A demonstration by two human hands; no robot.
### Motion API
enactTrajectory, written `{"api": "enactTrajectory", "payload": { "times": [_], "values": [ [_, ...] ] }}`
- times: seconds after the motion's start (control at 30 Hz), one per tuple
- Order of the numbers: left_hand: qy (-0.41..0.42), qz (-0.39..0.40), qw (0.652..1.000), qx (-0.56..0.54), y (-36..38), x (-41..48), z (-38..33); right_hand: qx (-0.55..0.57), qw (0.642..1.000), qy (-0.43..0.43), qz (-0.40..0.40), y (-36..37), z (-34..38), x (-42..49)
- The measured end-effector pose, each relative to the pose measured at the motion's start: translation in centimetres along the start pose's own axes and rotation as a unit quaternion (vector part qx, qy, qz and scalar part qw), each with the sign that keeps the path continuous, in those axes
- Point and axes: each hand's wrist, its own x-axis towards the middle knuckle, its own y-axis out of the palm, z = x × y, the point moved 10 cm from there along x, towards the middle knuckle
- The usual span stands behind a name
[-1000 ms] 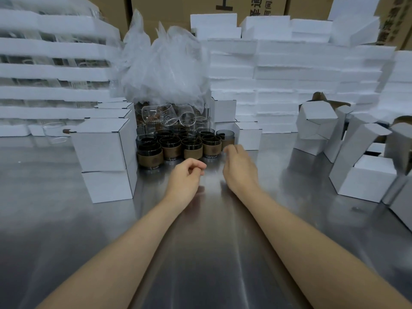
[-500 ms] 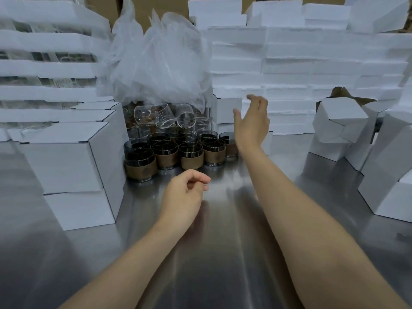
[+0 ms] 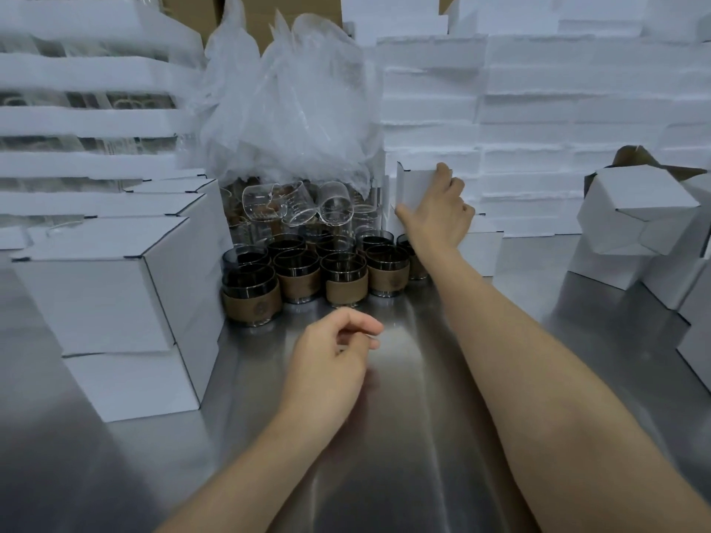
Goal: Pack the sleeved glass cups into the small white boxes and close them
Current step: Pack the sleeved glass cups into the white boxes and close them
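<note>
Several dark glass cups with tan sleeves [image 3: 342, 280] stand in rows on the steel table [image 3: 404, 436], just beyond my left hand. A small white box [image 3: 415, 190] stands behind them at the right end of the rows. My right hand [image 3: 438, 215] grips this box, thumb on its front face and fingers curled over its top right edge. My left hand [image 3: 331, 359] hovers low over the table in front of the cups, fingers loosely curled and holding nothing.
Closed white boxes [image 3: 115, 294] are stacked at the left. Clear unsleeved glasses [image 3: 307, 203] lie under a crumpled plastic bag [image 3: 284, 109]. Foam trays [image 3: 558, 109] are piled along the back. Several half-folded white boxes [image 3: 635, 225] sit at the right.
My right hand rose from the table, reached past the cups and took hold of the small white box. My left hand stayed in place, loosely curled.
</note>
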Motion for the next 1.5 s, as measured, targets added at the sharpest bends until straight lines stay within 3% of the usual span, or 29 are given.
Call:
{"api": "enactTrajectory", "payload": {
  "times": [0.17,0.33,0.4,0.53,0.73,0.87,1.07,1.27,1.5],
  "values": [
    [0.014,0.007,1.000,0.019,0.0,-0.1,-0.2,-0.040,0.998,0.010,0.037,0.5,-0.5,1.0],
    [0.000,-0.007,1.000,0.009,-0.8,-0.3,-0.6,0.066,0.984,-0.112,-0.124,-4.2,1.0,-4.8],
    [-0.004,-0.009,1.000,0.007,-0.9,-0.3,-0.6,0.134,0.972,-0.172,-0.087,-4.9,1.7,-7.4],
    [-0.007,-0.015,1.000,-0.014,-1.1,-0.1,-0.5,0.156,0.957,-0.218,0.107,-3.1,3.0,-10.8],
    [-0.022,-0.024,0.998,-0.045,-1.5,-0.2,-0.1,0.117,0.965,-0.166,0.165,-4.3,1.6,-14.5],
    [-0.028,-0.038,0.998,-0.046,-1.9,-0.7,-0.2,0.101,0.949,-0.167,0.246,-4.1,1.4,-16.3],
    [0.020,-0.033,0.999,0.004,-1.7,-0.9,-0.7,0.046,0.964,-0.070,0.254,-3.0,-0.1,-15.4],
    [0.037,-0.027,0.999,0.002,-1.1,0.0,-0.2,0.023,0.963,-0.090,0.252,-2.2,0.1,-14.5],
    [0.061,-0.027,0.998,0.014,-1.0,0.5,-0.4,0.112,0.963,-0.138,0.205,-4.0,1.2,-14.7]
  ]
}}
